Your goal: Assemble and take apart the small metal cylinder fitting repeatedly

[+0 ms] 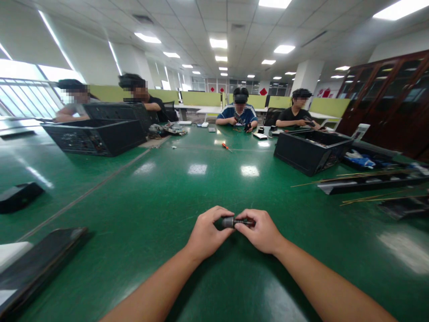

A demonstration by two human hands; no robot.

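Observation:
Between my two hands, a dark grey metal cylinder with a thinner ridged shaft (228, 222) is held level, just above the green table. My left hand (209, 230) is closed around the wide end, thumb and fingers pinching its sides. The fingertips of my right hand (263, 229) are closed on the narrow shaft end and partly cover it. The cylinder's exact kind is too small to make out.
The green table (150, 201) stretches forward. An orange screwdriver (226, 146) lies farther off. Black computer cases (97, 138) (308, 156) stand left and right. A dark flat panel (43, 264) is near left; thin rods (362, 176) lie right. Several people sit across.

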